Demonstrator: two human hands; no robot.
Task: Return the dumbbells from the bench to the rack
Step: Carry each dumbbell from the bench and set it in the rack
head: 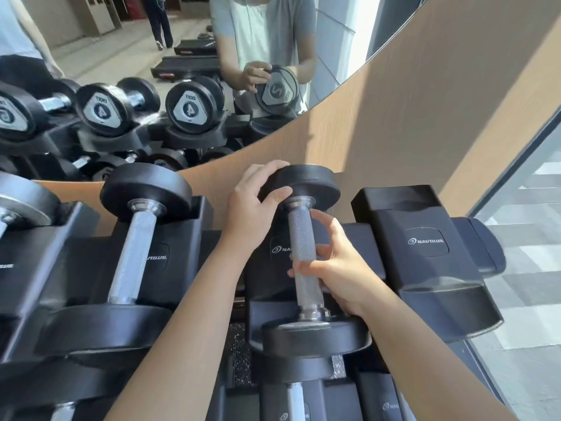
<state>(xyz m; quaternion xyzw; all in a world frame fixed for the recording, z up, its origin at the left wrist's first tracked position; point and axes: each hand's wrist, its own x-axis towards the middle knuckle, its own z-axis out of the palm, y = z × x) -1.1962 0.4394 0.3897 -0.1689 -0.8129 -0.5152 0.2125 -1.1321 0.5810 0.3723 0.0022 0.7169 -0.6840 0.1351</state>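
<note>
A black dumbbell (303, 256) with a knurled steel handle lies in a black cradle of the rack (425, 247), its far head against the wooden wall. My left hand (255, 202) grips that far head, thumb on its inner face. My right hand (337, 268) curls loosely around the handle from the right, fingers on the knurling. The near head (315, 335) rests low at the rack's front.
Another dumbbell (133, 253) sits in the cradle to the left, and a third shows at the far left edge. An empty Nautilus cradle stands to the right. A mirror (151, 71) above reflects the rack and a person. A window runs down the right.
</note>
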